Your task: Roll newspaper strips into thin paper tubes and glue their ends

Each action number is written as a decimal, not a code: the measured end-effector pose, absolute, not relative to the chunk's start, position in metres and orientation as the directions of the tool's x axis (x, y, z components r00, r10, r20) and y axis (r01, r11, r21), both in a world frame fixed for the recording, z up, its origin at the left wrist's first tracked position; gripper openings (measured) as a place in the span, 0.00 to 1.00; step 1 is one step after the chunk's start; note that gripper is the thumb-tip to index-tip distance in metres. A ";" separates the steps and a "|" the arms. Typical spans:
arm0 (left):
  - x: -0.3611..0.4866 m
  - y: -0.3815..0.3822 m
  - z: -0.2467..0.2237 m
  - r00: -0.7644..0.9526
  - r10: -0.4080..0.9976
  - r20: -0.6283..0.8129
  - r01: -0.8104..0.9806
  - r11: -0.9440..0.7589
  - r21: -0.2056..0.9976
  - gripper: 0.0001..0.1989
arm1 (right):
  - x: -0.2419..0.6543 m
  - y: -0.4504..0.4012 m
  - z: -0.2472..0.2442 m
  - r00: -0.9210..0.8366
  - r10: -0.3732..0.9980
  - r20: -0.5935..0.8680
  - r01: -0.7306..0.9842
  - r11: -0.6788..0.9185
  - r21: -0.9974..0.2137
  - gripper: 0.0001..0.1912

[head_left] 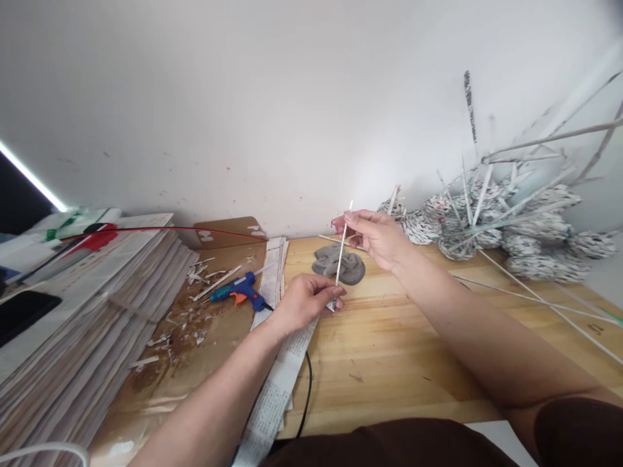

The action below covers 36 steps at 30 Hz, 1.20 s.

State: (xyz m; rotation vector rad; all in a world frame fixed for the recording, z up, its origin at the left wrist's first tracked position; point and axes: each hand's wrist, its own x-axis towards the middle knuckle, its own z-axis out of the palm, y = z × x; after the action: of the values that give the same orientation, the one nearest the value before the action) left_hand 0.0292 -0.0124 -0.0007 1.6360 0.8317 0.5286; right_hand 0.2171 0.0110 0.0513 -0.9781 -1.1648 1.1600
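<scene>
1. Pinches a thin white stick (pixel 342 246) near its top with the thumb and fingers of the right hand (pixel 379 239), in the middle of the frame.
2. Grips the low end of the same stick with the left hand (pixel 309 301), lower down and a bit to the left.
3. Runs almost straight up and down in the frame from hand to hand, leaning a bit right at the top and poking out past the right thumb.
4. Touches the stick with both hands, so has no nearer hand to pick.
5. Shows a gray cloth (pixel 353 266) on the counter (pixel 389 350), just behind the stick in the view; cannot tell how high above.
6. Has a blue glue gun (pixel 246 285) left of center and woven balls (pixel 423 227) at the right.
</scene>
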 end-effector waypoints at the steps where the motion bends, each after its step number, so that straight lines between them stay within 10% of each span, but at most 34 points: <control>1: 0.029 -0.013 0.000 0.646 0.758 -0.096 0.236 -0.079 0.969 0.18 | 0.217 0.011 0.052 -0.008 0.988 0.155 -0.161 0.151 -0.975 0.16; 36: 0.028 -0.006 0.004 0.558 0.826 -0.079 0.086 0.037 0.996 0.17 | 0.218 0.015 0.026 -0.462 0.887 -0.025 0.046 -0.004 -0.999 0.18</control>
State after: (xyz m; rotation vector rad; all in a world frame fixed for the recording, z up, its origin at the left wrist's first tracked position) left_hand 0.0277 -0.0064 0.0039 1.4408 0.8358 0.6844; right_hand 0.2176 0.0146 0.0260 -0.9866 -1.5832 1.5452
